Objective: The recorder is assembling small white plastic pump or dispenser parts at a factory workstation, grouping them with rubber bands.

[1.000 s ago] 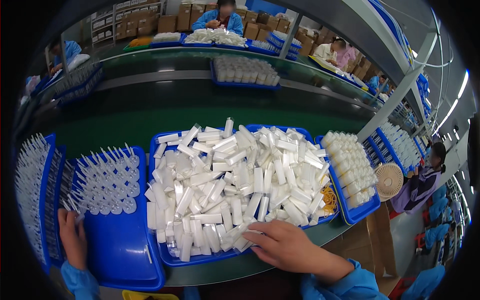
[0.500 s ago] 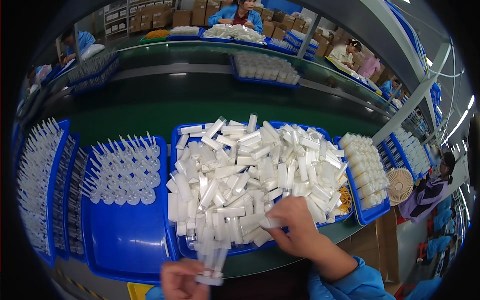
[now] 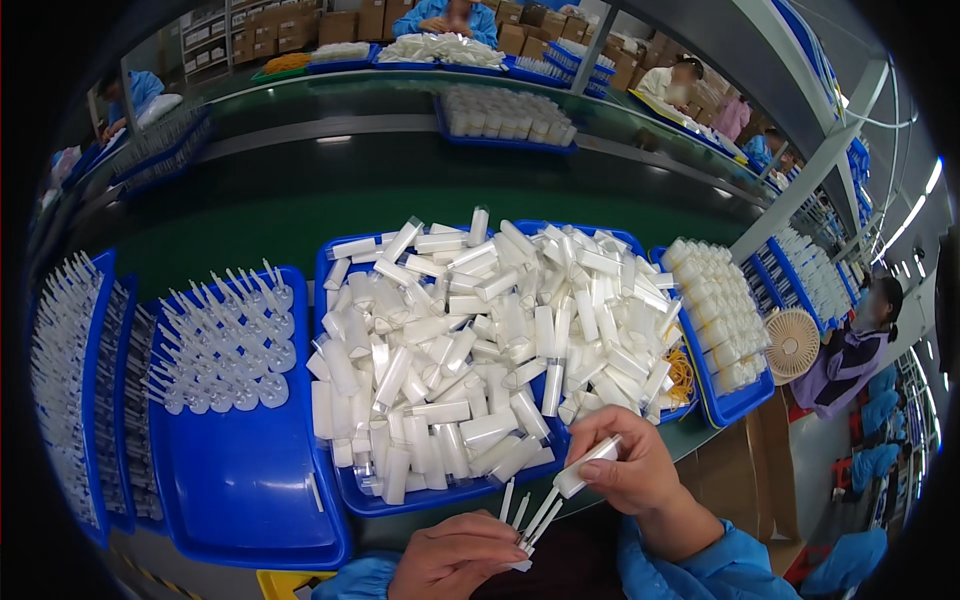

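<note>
A dark green belt (image 3: pixel 330 200) spans the far side of the work area. Nearer, in the centre, two blue trays (image 3: pixel 430 505) sit side by side, heaped with loose white sleeves (image 3: pixel 490 300), short and blocky, many with clear plastic ends, lying at all angles. To their left, another blue tray, the left tray (image 3: pixel 235 470), carries rows of translucent stemmed pieces (image 3: pixel 220 350) in its far part, stems up. To the right, a narrower blue tray, the right tray (image 3: pixel 745 400), holds rows of frosted pieces (image 3: pixel 715 310). A loose tangle of yellow bands (image 3: pixel 683 375) lies at the heap's right edge.

At the near edge, the right hand (image 3: pixel 640 470) grips one sleeve, the held sleeve (image 3: pixel 583 465), between thumb and fingers. It is smooth, white and slim, tilted, its lower left end meeting the tip of a stem. Below and left, the left hand (image 3: pixel 455 555) is closed around the base of a few thin white stems (image 3: pixel 540 522), which fan upward; their bottoms are partly hidden.
</note>
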The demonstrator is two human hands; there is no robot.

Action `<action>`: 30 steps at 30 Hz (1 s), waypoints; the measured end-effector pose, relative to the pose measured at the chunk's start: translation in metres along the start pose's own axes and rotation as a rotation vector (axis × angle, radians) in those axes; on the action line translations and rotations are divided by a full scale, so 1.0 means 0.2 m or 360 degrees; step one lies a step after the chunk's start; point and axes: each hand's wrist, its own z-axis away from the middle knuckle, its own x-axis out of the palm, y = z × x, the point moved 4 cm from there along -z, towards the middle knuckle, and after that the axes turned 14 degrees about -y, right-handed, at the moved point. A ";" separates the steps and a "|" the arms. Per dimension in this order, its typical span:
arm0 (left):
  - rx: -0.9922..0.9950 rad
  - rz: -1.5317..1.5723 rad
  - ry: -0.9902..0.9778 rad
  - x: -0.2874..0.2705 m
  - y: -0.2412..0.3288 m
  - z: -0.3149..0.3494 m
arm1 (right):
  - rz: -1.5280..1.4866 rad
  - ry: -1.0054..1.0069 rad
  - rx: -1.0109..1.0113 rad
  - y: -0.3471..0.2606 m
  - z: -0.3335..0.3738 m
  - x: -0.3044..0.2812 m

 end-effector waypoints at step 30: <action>0.0224 -0.0326 -0.0086 0.05 -0.05 0.06 | 0.1449 -0.0972 -0.0213 -0.12 0.04 0.21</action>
